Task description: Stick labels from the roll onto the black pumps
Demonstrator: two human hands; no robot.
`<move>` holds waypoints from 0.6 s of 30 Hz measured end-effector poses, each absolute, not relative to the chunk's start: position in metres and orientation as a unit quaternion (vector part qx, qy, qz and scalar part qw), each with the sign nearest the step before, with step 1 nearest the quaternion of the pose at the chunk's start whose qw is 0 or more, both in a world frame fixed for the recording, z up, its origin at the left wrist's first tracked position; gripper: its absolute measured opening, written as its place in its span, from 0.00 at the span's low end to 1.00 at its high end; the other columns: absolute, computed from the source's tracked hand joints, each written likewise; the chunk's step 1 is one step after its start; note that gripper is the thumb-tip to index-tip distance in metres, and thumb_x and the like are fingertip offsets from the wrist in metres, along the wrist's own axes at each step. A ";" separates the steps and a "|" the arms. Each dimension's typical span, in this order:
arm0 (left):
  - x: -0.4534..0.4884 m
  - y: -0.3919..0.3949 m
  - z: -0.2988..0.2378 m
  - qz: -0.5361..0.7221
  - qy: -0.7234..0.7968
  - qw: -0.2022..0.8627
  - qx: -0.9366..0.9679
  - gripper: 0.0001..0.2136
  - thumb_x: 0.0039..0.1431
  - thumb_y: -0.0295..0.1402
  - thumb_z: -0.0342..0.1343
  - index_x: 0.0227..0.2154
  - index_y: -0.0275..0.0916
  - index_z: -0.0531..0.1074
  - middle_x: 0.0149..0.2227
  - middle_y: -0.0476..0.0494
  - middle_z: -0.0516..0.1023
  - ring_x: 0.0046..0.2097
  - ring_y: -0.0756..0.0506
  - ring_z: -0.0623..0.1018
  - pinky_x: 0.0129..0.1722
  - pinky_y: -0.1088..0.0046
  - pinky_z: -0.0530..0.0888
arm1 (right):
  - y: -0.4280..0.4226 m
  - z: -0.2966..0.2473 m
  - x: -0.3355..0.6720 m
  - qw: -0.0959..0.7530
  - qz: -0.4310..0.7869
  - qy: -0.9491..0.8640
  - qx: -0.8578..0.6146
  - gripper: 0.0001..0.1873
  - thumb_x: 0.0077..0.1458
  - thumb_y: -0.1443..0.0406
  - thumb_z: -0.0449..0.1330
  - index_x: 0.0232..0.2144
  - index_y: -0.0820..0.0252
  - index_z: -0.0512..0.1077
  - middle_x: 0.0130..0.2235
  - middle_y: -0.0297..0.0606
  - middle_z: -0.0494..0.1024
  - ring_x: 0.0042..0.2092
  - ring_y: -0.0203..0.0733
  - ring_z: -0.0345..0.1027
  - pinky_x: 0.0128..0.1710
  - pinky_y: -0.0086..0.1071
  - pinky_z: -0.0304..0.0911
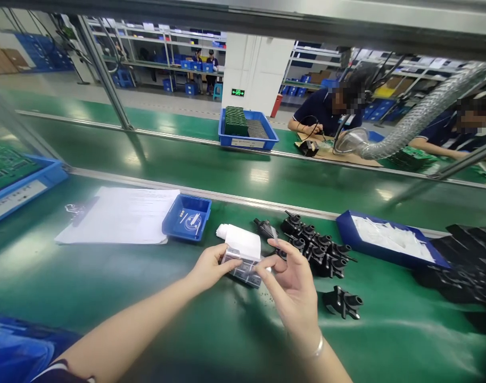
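Observation:
My left hand [209, 267] and my right hand [291, 284] both pinch a small clear plastic box [243, 266] with dark compartments, held just above the green mat. A white plastic piece [240, 240] lies right behind the box. My right hand wears a thin bracelet. A row of black plastic connector parts [316, 246] sits just to the right of my right hand, and a single black part [342, 303] lies alone below them.
A small blue tray [187, 217] and a clipboard with white paper [121, 214] lie to the left. A blue tray of white pieces [390, 238] and a heap of black parts [466, 271] are at right. Two people work across the green conveyor [227, 170], near a blue bin [247, 130].

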State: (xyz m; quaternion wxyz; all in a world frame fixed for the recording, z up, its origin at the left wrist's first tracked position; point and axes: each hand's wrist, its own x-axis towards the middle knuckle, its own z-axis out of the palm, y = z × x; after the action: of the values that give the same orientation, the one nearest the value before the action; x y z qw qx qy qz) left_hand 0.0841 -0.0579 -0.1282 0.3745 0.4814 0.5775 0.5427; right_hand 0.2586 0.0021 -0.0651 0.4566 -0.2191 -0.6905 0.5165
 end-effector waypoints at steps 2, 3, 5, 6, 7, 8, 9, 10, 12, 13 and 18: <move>0.085 -0.059 -0.128 0.520 0.602 0.325 0.512 0.10 0.57 0.37 0.59 0.37 0.37 0.77 0.34 0.44 0.79 0.34 0.45 0.76 0.34 0.73 0.70 | 0.001 -0.059 0.257 0.427 0.599 -0.638 -0.227 0.24 0.60 0.64 0.59 0.56 0.45 0.60 0.55 0.46 0.68 0.24 0.33 0.70 0.24 0.35 0.72; 0.085 -0.060 -0.128 0.508 0.610 0.292 0.534 0.08 0.58 0.36 0.58 0.36 0.38 0.76 0.33 0.45 0.79 0.34 0.46 0.76 0.33 0.73 0.69 | 0.000 -0.059 0.255 0.407 0.633 -0.613 -0.239 0.26 0.60 0.62 0.59 0.58 0.44 0.57 0.55 0.46 0.68 0.21 0.31 0.69 0.20 0.33 0.70; 0.085 -0.061 -0.128 0.483 0.618 0.229 0.577 0.06 0.60 0.34 0.56 0.34 0.39 0.75 0.32 0.45 0.78 0.33 0.46 0.75 0.33 0.74 0.68 | -0.001 -0.062 0.251 0.367 0.673 -0.583 -0.269 0.33 0.59 0.60 0.60 0.61 0.42 0.50 0.54 0.46 0.69 0.19 0.29 0.67 0.16 0.30 0.68; 0.086 -0.061 -0.128 0.472 0.619 0.204 0.593 0.05 0.60 0.33 0.55 0.33 0.39 0.74 0.31 0.45 0.77 0.33 0.47 0.75 0.33 0.74 0.68 | -0.001 -0.065 0.249 0.347 0.684 -0.577 -0.282 0.37 0.57 0.60 0.62 0.63 0.41 0.47 0.53 0.46 0.70 0.18 0.29 0.67 0.15 0.30 0.67; 0.086 -0.061 -0.128 0.465 0.620 0.187 0.604 0.05 0.61 0.31 0.54 0.31 0.38 0.73 0.30 0.46 0.77 0.32 0.47 0.74 0.32 0.74 0.67 | -0.002 -0.069 0.247 0.332 0.688 -0.576 -0.291 0.41 0.56 0.59 0.63 0.64 0.40 0.44 0.52 0.45 0.70 0.18 0.29 0.67 0.15 0.29 0.67; 0.086 -0.062 -0.128 0.459 0.620 0.177 0.612 0.05 0.61 0.30 0.54 0.30 0.38 0.72 0.29 0.46 0.76 0.32 0.47 0.73 0.32 0.74 0.66 | -0.003 -0.073 0.244 0.324 0.686 -0.580 -0.297 0.43 0.56 0.59 0.63 0.64 0.40 0.42 0.50 0.43 0.71 0.18 0.29 0.66 0.14 0.28 0.66; 0.086 -0.062 -0.128 0.455 0.620 0.172 0.616 0.05 0.60 0.29 0.53 0.29 0.38 0.72 0.28 0.46 0.75 0.31 0.48 0.73 0.31 0.74 0.66 | -0.005 -0.077 0.242 0.324 0.679 -0.586 -0.301 0.44 0.55 0.60 0.63 0.65 0.40 0.42 0.48 0.42 0.72 0.17 0.29 0.66 0.14 0.27 0.65; 0.086 -0.062 -0.128 0.452 0.620 0.170 0.619 0.06 0.60 0.29 0.53 0.28 0.38 0.71 0.27 0.47 0.75 0.30 0.48 0.72 0.30 0.74 0.65 | -0.006 -0.080 0.240 0.333 0.667 -0.593 -0.305 0.43 0.55 0.60 0.63 0.65 0.41 0.43 0.46 0.40 0.72 0.17 0.28 0.65 0.13 0.27 0.65; 0.087 -0.062 -0.128 0.445 0.618 0.164 0.627 0.07 0.60 0.28 0.52 0.27 0.38 0.70 0.26 0.47 0.74 0.29 0.48 0.72 0.30 0.74 0.65 | -0.009 -0.084 0.237 0.359 0.642 -0.601 -0.314 0.41 0.56 0.60 0.63 0.64 0.42 0.45 0.42 0.36 0.72 0.17 0.28 0.65 0.14 0.26 0.65; 0.086 -0.062 -0.129 0.443 0.616 0.161 0.631 0.07 0.61 0.28 0.52 0.27 0.38 0.70 0.26 0.47 0.74 0.29 0.48 0.72 0.30 0.74 0.65 | -0.011 -0.085 0.235 0.368 0.633 -0.602 -0.318 0.40 0.56 0.60 0.63 0.64 0.43 0.46 0.42 0.35 0.72 0.17 0.28 0.65 0.14 0.25 0.65; 0.084 -0.063 -0.131 0.441 0.609 0.146 0.643 0.07 0.62 0.28 0.50 0.31 0.38 0.72 0.30 0.44 0.77 0.34 0.46 0.75 0.34 0.71 0.68 | -0.014 -0.082 0.233 0.355 0.649 -0.584 -0.335 0.42 0.54 0.59 0.64 0.64 0.43 0.45 0.47 0.39 0.70 0.18 0.28 0.66 0.11 0.25 0.63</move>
State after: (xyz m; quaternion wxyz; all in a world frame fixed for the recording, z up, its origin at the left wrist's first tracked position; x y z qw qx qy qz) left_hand 0.0840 -0.0629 -0.1315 0.1459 0.6429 0.6090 0.4410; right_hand 0.2326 -0.0138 -0.0819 0.3545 -0.3345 -0.5842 0.6490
